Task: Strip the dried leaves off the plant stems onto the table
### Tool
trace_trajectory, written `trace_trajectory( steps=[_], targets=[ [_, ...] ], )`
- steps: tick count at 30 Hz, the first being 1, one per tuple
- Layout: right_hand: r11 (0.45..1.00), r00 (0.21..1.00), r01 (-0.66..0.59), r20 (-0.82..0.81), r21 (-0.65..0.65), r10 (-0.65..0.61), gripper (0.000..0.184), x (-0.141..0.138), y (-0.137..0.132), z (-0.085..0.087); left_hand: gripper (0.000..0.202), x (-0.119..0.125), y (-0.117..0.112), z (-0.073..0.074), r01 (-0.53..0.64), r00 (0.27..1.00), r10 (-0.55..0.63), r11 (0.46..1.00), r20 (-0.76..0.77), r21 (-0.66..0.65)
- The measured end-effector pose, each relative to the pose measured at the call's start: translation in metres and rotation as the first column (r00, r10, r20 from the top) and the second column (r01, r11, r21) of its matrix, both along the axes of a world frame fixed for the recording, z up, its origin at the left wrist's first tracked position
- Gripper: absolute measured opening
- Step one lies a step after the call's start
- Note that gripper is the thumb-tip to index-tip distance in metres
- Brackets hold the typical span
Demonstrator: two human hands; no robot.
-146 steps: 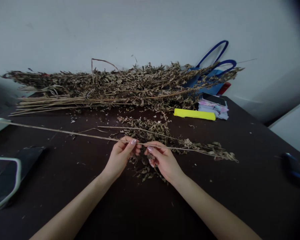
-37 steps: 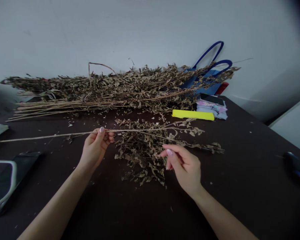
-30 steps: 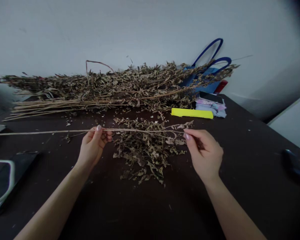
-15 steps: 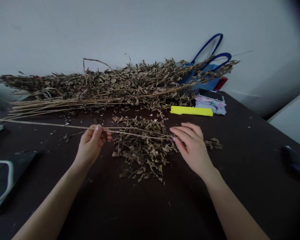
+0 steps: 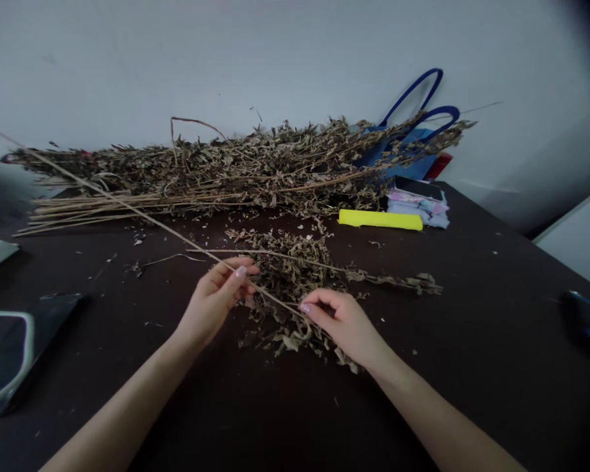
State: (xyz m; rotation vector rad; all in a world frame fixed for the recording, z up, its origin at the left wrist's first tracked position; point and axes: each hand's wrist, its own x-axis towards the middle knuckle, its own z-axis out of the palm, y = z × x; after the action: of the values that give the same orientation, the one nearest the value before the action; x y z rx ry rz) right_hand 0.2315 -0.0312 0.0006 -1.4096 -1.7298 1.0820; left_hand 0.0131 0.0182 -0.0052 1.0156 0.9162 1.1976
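Note:
My left hand (image 5: pixel 216 298) pinches a long dried plant stem (image 5: pixel 152 219) between thumb and fingers. The stem slants from the upper left down to my right hand (image 5: pixel 341 321), whose thumb and fingertips are closed on its leafy end. Beneath and between both hands lies a pile of dried, crumpled leaves (image 5: pixel 295 262). A second dried stem (image 5: pixel 319 264), with leaves at its right tip, rests across the pile behind my hands. What my right fingers cover of the stem is hidden.
A large bundle of dried stalks (image 5: pixel 236 164) lies along the wall. At its right are a blue bag (image 5: pixel 398 157), a phone (image 5: pixel 417 189) on tissue packs, and a yellow roll (image 5: pixel 379 219). A clear pouch (image 5: pixel 24 354) sits left; a dark object (image 5: pixel 585 321) sits right.
My hands have come closer together and nearer to me. One stem now tilts up to the left in them, while the other lies released on the pile. My right fingers have closed.

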Motion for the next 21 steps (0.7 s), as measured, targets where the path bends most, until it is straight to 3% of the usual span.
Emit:
trace_trajectory(
  steps=[3, 9, 16, 21],
  targets=[
    [0.994, 0.995, -0.073, -0.075, -0.079, 0.067, 0.015, -0.003, 0.001, -0.004, 0.017, 0.007, -0.008, -0.002, 0.086, 0.996, -0.087, 0.996, -0.024, -0.028],
    [0.956, 0.961, -0.240, -0.179, -0.167, 0.210, 0.019, 0.010, 0.010, -0.007, 0.013, 0.004, -0.004, -0.002, 0.087, 0.996, -0.087, 0.996, -0.012, 0.002],
    [0.935, 0.948, -0.314, -0.106, -0.164, 0.300, 0.026, 0.007, 0.004, -0.008, 0.012, 0.002, -0.003, -0.002, 0.156, 0.988, -0.156, 0.987, 0.013, 0.035],
    [0.925, 0.941, -0.329, -0.149, -0.188, 0.305, 0.026, 0.006, 0.004, -0.007, 0.010, 0.000, -0.001, 0.001, 0.156, 0.987, -0.157, 0.986, 0.021, 0.059]
  ],
)
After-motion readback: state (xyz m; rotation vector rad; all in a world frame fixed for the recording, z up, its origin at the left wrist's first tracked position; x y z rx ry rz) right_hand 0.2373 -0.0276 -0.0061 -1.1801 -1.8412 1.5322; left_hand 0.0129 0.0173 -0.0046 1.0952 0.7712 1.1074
